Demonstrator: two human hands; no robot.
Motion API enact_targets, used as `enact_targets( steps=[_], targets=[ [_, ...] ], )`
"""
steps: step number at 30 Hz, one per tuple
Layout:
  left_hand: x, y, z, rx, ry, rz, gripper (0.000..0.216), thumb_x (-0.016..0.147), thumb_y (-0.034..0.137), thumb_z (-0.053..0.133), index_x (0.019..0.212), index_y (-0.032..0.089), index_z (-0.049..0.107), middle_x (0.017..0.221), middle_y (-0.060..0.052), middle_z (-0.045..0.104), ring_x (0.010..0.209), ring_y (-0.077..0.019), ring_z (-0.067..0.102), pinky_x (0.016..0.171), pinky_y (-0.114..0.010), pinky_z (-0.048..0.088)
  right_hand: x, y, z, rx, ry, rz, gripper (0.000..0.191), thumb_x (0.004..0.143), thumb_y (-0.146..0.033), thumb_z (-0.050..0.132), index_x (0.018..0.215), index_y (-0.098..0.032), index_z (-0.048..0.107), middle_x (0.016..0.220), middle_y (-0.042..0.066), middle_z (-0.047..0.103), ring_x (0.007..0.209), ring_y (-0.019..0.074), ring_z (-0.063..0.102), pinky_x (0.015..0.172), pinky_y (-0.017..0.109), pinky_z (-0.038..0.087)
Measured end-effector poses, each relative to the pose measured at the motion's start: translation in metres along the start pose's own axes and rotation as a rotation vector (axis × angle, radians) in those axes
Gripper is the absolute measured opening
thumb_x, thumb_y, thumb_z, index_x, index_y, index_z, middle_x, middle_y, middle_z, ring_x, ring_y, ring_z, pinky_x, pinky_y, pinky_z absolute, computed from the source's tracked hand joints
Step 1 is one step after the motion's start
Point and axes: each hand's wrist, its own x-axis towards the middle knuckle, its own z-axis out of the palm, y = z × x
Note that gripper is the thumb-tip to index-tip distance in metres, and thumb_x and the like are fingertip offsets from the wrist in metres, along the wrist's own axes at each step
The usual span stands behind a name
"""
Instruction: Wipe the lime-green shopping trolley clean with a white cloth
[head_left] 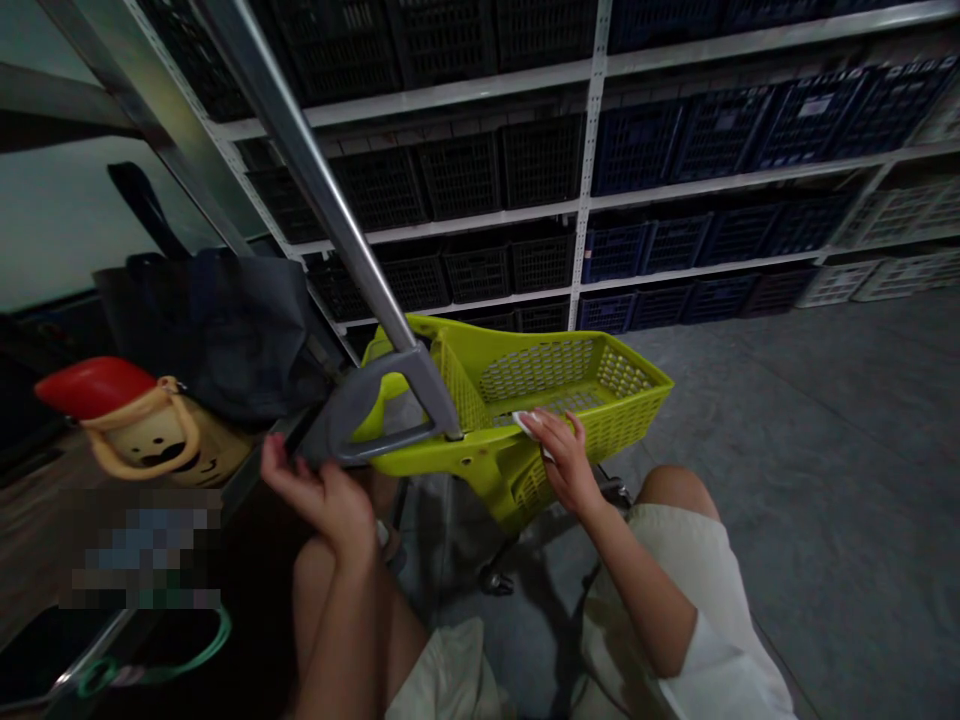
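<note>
A lime-green shopping cart (pixel 420 455) with a perforated basket stands in front of my knees. My right hand (pixel 566 465) presses a white wipe (pixel 527 424) against the near upper rim of the basket, its fingers bent over the wipe. At the cart's left end is a grey plastic handle (pixel 394 440), joined to a slanting metal pole (pixel 330 190). Beside the lower tip of this handle, my left hand (pixel 326 500) is turned palm up with fingers apart. Nothing shows in it; whether it touches the handle, I cannot tell.
Shelves behind the cart carry black crates (pixel 457 175), blue crates (pixel 637 150) and white crates (pixel 892 210). On the left are a dark tote bag (pixel 225 330), a yellow cartoon-faced bag (pixel 165 440) with a red top, and a green cord (pixel 214 640). Grey floor (pixel 840 480) extends right.
</note>
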Motion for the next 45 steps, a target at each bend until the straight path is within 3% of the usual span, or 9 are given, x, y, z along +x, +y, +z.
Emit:
enact_targets(
  steps=[1,3,7,12,22,28,32,38,45],
  targets=[
    [-0.007,0.012,-0.003,0.006,0.122,0.063,0.056,0.087,0.019,0.051,0.142,0.020,0.038,0.149,-0.013,0.040,0.140,-0.0260,0.040,0.118,-0.047,0.031,0.000,0.002,0.002,0.017,0.008,-0.024,0.074,0.075,-0.005,0.039,0.146,-0.027,0.047,0.142,0.006,0.060,0.139,0.0200,0.046,0.118,0.047,0.016],
    [-0.018,0.040,-0.005,-0.005,0.079,0.271,0.060,0.083,0.018,0.057,0.142,0.021,0.042,0.150,-0.012,0.041,0.140,-0.0270,0.040,0.116,-0.046,0.034,0.001,0.006,0.007,0.051,0.023,-0.039,0.069,0.076,-0.008,0.040,0.142,-0.026,0.051,0.136,0.006,0.063,0.132,0.0207,0.052,0.114,0.045,0.023],
    [-0.027,0.075,0.013,0.243,-0.553,0.747,0.058,0.089,0.016,0.053,0.146,0.025,0.045,0.133,-0.007,0.066,0.130,-0.0213,0.056,0.122,-0.043,0.021,0.009,0.007,0.013,0.130,0.040,0.044,0.053,0.087,-0.014,0.039,0.134,-0.029,0.059,0.127,0.003,0.068,0.120,0.0200,0.058,0.105,0.041,0.030],
    [-0.031,0.064,0.040,0.542,-0.769,0.734,0.057,0.097,0.030,0.049,0.150,0.010,0.040,0.154,-0.014,0.048,0.148,-0.0268,0.037,0.125,-0.045,0.010,0.020,0.010,0.017,0.145,0.034,0.070,0.046,0.093,-0.018,0.039,0.132,-0.029,0.061,0.124,0.003,0.070,0.119,0.0195,0.058,0.104,0.039,0.031],
    [-0.057,0.055,0.063,0.621,-0.677,0.552,0.043,0.096,0.015,0.043,0.136,0.006,0.055,0.140,-0.018,0.061,0.138,-0.0282,0.050,0.123,-0.053,0.026,0.030,-0.025,0.032,0.130,0.175,0.207,0.049,0.089,-0.010,0.037,0.126,-0.027,0.064,0.126,0.002,0.070,0.123,0.0165,0.058,0.114,0.040,0.025],
    [-0.057,0.035,0.071,0.580,-0.621,0.511,0.044,0.095,0.015,0.042,0.138,0.007,0.052,0.142,-0.018,0.059,0.140,-0.0277,0.048,0.121,-0.050,0.032,0.052,-0.069,0.042,-0.011,-0.028,0.039,0.063,0.084,-0.006,0.040,0.145,-0.021,0.049,0.148,0.005,0.056,0.144,0.0176,0.039,0.121,0.044,0.013],
    [-0.048,0.032,0.068,0.591,-0.649,0.506,0.052,0.093,0.012,0.043,0.145,0.005,0.045,0.148,-0.018,0.053,0.144,-0.0287,0.042,0.122,-0.048,0.031,0.041,-0.040,0.029,-0.164,-0.081,0.139,0.070,0.081,-0.003,0.039,0.148,-0.026,0.045,0.147,0.004,0.057,0.148,0.0183,0.034,0.120,0.049,0.011],
    [-0.043,0.029,0.072,0.598,-0.656,0.503,0.054,0.092,0.008,0.042,0.145,0.005,0.045,0.150,-0.014,0.052,0.145,-0.0303,0.040,0.122,-0.049,0.029,0.006,0.015,0.006,-0.361,0.041,0.430,0.064,0.085,-0.006,0.040,0.144,-0.029,0.049,0.144,0.002,0.060,0.149,0.0232,0.031,0.118,0.056,0.013],
    [-0.041,0.023,0.076,0.562,-0.644,0.448,0.053,0.091,0.009,0.043,0.144,0.008,0.046,0.148,-0.015,0.054,0.145,-0.0286,0.041,0.121,-0.050,0.032,0.053,-0.056,0.039,-0.137,-0.093,0.308,0.068,0.083,-0.002,0.037,0.147,-0.023,0.046,0.149,0.006,0.055,0.149,0.0206,0.031,0.119,0.053,0.012]
  ],
)
